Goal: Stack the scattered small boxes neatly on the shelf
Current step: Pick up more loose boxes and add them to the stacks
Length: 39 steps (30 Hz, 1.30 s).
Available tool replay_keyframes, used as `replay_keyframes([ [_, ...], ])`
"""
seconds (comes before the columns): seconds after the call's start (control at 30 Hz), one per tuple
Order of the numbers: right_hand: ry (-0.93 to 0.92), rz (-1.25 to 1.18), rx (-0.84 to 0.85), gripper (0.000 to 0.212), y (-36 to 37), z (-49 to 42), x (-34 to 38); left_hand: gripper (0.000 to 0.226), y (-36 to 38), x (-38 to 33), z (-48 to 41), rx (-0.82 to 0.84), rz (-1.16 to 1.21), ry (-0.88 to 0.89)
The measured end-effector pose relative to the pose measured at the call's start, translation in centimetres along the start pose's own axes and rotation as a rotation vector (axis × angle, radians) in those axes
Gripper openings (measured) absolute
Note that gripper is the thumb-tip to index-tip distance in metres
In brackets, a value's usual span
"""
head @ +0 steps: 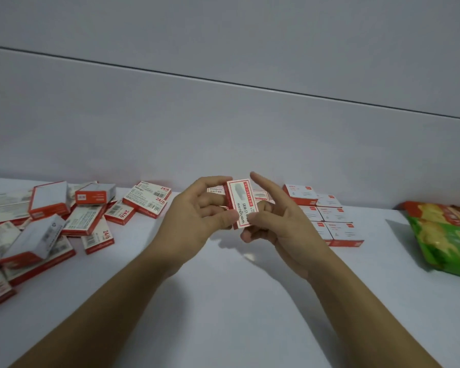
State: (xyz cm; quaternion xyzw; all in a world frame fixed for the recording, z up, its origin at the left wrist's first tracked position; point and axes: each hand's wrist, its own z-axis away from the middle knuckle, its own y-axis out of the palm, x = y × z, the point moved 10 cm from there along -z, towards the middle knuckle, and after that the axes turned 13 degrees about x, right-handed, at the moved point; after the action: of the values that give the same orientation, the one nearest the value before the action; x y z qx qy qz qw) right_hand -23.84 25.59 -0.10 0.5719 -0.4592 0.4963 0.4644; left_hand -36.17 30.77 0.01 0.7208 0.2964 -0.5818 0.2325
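Shelf [223, 314]: white, flat, runs the full width of the view. A pale wall [223, 128] with one dark seam line stands along its back edge.

Loose boxes [51, 221]: a red-and-white heap over the shelf's left end, spread from the back edge to the front left corner. They lie at all angles. Some are flat and some tipped on others, several overlap, and a few show barcodes and "24/6".

Bag [446, 235]: green and red snack bag, lying flat at the right end and cut off by the frame.

Stacked boxes [329, 221]: right of centre, a tidy block in two columns with edges flush and white faces up. It begins near the back edge and comes forward. The right forearm hides its left side. I can't count the layers.

Left hand [197, 219]: raised over mid-shelf, fingers curled. The thumb presses the lower left of the box, and the index finger hooks over its top corner.

Right hand [284, 229]: facing the left hand. The thumb pinches the lower right of the same box, the index finger points straight up clear of it, and the other fingers are folded behind and under.

Box [241, 203]: held between both hands above the shelf, off the surface. It stands on end and leans slightly, printed face toward the camera, with a red border. It sits between the heap and the block, nearer the back edge.

Two more boxes [260, 195] show in part behind the hands, near the back edge.
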Motion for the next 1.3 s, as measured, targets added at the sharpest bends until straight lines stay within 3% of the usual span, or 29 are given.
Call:
replay_keyframes([
  [0.17,0.05,0.141,0.063,0.078,0.8,0.0,-0.4,0.05,0.9,0.2,0.1,0.077,-0.073,-0.028],
  [0.27,0.022,0.178,0.001,0.067,0.7,0.0,-0.2,0.041,0.5,-0.2,0.2,-0.01,-0.181,0.001],
  [0.37,-0.032,0.061,-0.126,0.048,0.4,0.1,-0.3,0.028,0.0,-0.7,0.4,-0.065,-0.241,0.019],
  [0.53,-0.032,-0.019,-0.256,0.027,0.3,0.3,-1.3,0.062,1.6,-1.2,0.9,-0.013,-0.643,0.061],
  [0.67,-0.031,-0.035,-0.313,0.024,-0.4,0.6,-1.3,0.061,1.6,-1.3,1.0,-0.052,-0.766,0.076],
  [0.83,-0.006,-0.067,-0.309,0.021,-1.5,0.8,-1.3,0.046,0.4,-1.9,1.1,-0.095,-0.711,0.098],
  [1.03,-0.022,-0.006,-0.24,0.025,-1.1,0.4,-1.0,0.048,-1.0,-2.5,0.7,-0.092,-0.725,0.129],
  [1.3,0.011,0.094,-0.282,0.033,-1.8,0.2,-1.4,0.047,-1.5,-1.8,0.6,-0.094,-0.868,0.061],
])
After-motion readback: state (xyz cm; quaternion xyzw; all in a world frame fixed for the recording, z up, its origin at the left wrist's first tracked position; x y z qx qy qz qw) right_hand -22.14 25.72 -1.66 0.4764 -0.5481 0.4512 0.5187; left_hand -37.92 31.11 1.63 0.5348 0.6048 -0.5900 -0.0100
